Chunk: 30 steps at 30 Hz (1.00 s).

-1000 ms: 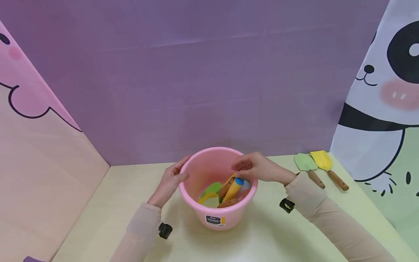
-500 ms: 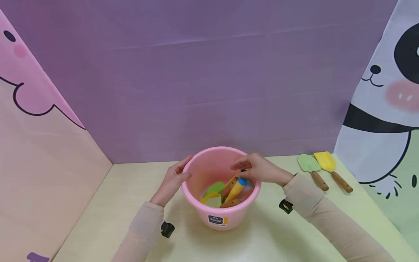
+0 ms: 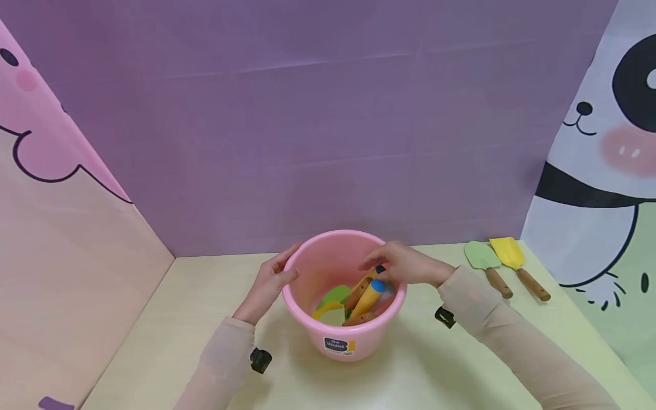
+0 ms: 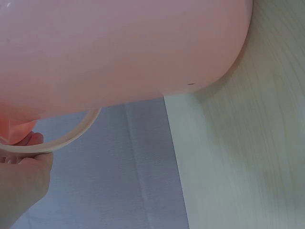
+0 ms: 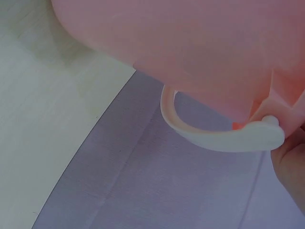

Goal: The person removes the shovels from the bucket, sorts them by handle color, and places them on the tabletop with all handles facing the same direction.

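Note:
A pink bucket point(image 3: 371, 336) stands on the table, with several toy tools inside. My left hand point(image 3: 266, 285) grips its left rim, thumb over the inside. My right hand point(image 3: 405, 265) reaches over the right rim, fingers bent and apart from the thumb. In that gap shows the dark blue end of a yellow handle point(image 3: 380, 269). Below it lie a yellow handle with a light blue end point(image 3: 370, 296), wooden handles point(image 3: 357, 293) and green and yellow blades point(image 3: 335, 294). Both wrist views mostly show the bucket's outer wall point(image 4: 119, 52) and its pale carrying handle point(image 5: 214, 140).
A green toy shovel point(image 3: 482, 255) and a yellow one point(image 3: 507, 252), both wooden-handled, lie at the table's back right. A purple backdrop point(image 3: 328, 142) rises behind the bucket. Printed side panels point(image 3: 589, 228) border the pale table point(image 3: 215, 296).
My right hand has shifted slightly left over the bucket, and the dark blue handle end has come into sight between thumb and fingers. My left hand keeps its grip on the rim.

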Motion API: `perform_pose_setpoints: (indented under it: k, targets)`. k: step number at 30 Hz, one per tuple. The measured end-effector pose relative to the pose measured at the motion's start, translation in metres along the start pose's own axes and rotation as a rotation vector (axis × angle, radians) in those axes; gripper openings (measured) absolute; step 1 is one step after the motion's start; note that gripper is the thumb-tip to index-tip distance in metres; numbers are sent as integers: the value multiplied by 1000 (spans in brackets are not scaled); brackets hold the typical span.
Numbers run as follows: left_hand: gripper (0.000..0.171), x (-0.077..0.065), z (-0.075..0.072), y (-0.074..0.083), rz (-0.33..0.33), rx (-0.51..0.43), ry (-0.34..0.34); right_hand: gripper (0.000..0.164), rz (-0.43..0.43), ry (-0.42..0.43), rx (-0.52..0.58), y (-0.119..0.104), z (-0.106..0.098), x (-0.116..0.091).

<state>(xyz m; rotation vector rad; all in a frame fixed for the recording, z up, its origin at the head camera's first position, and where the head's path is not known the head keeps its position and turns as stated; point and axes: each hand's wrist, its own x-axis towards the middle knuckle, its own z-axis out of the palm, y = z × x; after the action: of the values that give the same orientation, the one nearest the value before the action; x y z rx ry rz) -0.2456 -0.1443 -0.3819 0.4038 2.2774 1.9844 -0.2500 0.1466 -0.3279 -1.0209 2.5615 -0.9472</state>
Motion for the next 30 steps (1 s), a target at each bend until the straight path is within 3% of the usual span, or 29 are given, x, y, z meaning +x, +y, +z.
perform_pose_setpoints:
  k: [16, 21, 30]
  targets:
    - [56, 1, 4, -2, -14, -12, 11, 30, -24, -94, -73, -2, -1, 5]
    - [56, 2, 6, -1, -1, -2, -5, 27, -16, -84, -91, -1, -1, 7]
    - [56, 1, 4, 0, -4, 6, 4, 24, 15, -74, -14, -1, 1, 16]
